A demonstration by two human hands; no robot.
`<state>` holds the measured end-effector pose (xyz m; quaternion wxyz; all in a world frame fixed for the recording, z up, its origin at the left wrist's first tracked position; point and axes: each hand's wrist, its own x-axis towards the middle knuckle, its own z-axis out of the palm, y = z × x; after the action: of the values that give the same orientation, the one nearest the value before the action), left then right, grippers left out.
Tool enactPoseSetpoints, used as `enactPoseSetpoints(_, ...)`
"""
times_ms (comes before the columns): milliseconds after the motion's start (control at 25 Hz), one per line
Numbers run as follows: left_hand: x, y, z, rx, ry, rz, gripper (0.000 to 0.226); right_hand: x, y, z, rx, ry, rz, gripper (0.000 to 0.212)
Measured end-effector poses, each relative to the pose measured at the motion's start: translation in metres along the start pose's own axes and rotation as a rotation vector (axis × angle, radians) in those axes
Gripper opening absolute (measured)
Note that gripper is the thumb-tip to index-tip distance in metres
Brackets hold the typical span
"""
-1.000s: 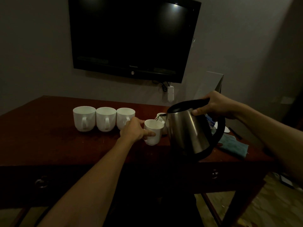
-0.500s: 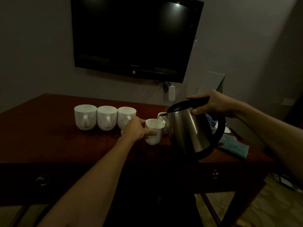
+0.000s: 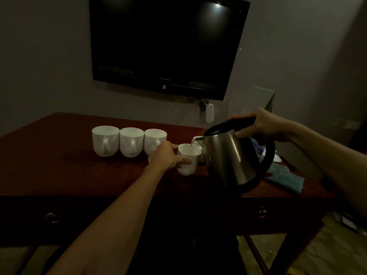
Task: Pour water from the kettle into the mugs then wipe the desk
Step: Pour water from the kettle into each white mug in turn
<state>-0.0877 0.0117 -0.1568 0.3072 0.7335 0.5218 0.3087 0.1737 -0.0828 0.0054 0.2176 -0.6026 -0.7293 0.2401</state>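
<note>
While the right hand (image 3: pixel 264 126) grips the tilted kettle (image 3: pixel 230 155) – spout over the mug (image 3: pixel 188 159) – the left hand (image 3: pixel 166 155) curls round it, steadying

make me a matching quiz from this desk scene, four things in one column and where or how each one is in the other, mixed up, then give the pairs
Things:
1. kettle
2. small mug
3. blue cloth
4. television

States:
A. lying flat at the desk's right end
B. mounted on the wall, screen dark
C. tilted, gripped by the right hand
D. held by the left hand under the spout

Pairs: 1-C, 2-D, 3-A, 4-B
</note>
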Motion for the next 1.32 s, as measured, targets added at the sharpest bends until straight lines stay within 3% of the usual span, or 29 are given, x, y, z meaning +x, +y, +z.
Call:
enactPoseSetpoints(1040, -0.0015, 0.0071, -0.0051, 0.09, 0.026, -0.016, 0.053, 0.0058, -0.0028, -0.0013, -0.033, -0.018, -0.005, 0.058)
enactPoseSetpoints(1320, 0.0009, 0.0035, -0.0055, 0.071, 0.017, -0.012, 0.051, 0.0092, -0.0069, -0.0004, -0.062, -0.008, -0.013, 0.05)
